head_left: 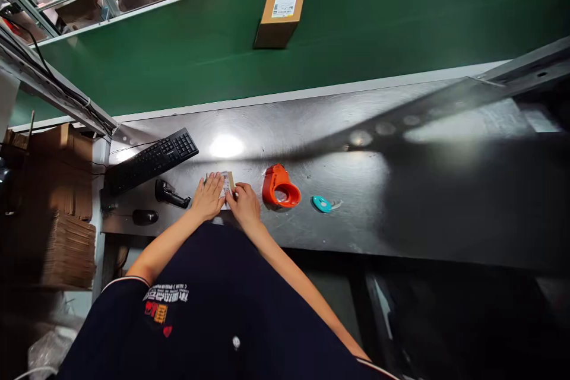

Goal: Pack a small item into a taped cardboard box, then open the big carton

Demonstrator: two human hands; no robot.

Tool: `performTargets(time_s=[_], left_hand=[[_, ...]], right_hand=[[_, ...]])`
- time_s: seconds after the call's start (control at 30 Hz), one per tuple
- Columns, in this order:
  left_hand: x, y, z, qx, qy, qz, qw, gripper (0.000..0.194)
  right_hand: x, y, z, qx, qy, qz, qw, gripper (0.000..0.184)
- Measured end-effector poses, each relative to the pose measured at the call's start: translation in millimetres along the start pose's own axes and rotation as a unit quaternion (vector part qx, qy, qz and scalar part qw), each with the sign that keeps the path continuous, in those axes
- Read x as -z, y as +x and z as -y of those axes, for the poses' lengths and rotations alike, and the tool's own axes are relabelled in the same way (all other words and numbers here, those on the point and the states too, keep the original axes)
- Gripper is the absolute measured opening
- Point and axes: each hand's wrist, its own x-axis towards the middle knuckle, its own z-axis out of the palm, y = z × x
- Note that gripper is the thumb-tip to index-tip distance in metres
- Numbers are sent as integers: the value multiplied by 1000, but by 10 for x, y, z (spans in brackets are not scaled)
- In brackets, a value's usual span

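Note:
A small flat cardboard parcel [230, 177] lies on the metal bench near its front edge, mostly covered by my hands. On its top is a white printed shipping label [225, 186]. My left hand [208, 197] lies flat over the left part of the label, fingers stretched out. My right hand [244, 204] is at the right side, fingers bent and closed at the label's lower right edge. To the right stand an orange tape dispenser [280, 187] and a teal round cutter [322, 204].
A black keyboard [151, 160], barcode scanner [171, 193] and mouse [145, 217] lie left on the metal bench [329, 178]. Behind runs a green conveyor belt [178, 71] carrying a labelled cardboard box [279, 18]. Stacked flat cartons [69, 249] and a metal post [57, 86] stand at left.

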Motion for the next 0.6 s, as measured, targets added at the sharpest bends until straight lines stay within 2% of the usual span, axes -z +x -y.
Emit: performTargets(time_s=[0.1,0.17,0.2,0.27,0.33,0.37,0.47,0.53,0.6], left_hand=[[78,-26,49,-5,4,18,1000,72],[187,-21,55,-8,-8,29,1000,80],[244,4,33,-2,-16,17,1000,84],[322,116,-73,27,-27,-51,998,85],[309,294,-247,61,-26,-117,991,79],[267,388,-340,67,-22,-121,990,78],[96,587,-545,54,2,-47,997,83],[49,616,-571,31,6,-1,1000,92],[95,587,-532,22,-4,1,1000,97]], right_hand=[[122,11,13,-1,-120,-13,993,43],[256,9,-59,-13,-148,-35,988,54],[333,-6,-115,-16,-144,-45,988,58],[492,-80,-244,-13,-120,-62,991,62],[633,-224,-351,-16,-86,-72,994,67],[692,-318,-386,-22,-69,-74,995,70],[814,-642,-433,-58,-28,-82,995,75],[857,-849,-463,-87,-3,-92,992,75],[883,-1021,-525,-119,25,-98,988,74]])
